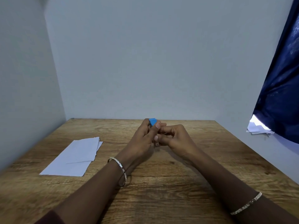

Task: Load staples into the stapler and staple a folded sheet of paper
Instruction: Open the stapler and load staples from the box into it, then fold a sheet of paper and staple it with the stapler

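Note:
My left hand [143, 139] grips a small blue stapler [152, 122] upright above the middle of the wooden table [161, 183]; only its blue top and a bit of metal at the bottom show past my fingers. My right hand [175, 138] is pressed against it from the right, fingers pinched together on something thin and metallic that looks like a staple strip, mostly hidden. A folded white sheet of paper [76, 157] lies flat on the table to the left, apart from both hands.
Grey walls close the table at the back and left. A dark blue curtain [281, 94] hangs at the right, with some white paper scraps [258, 128] under its lower edge. Bangles sit on both wrists.

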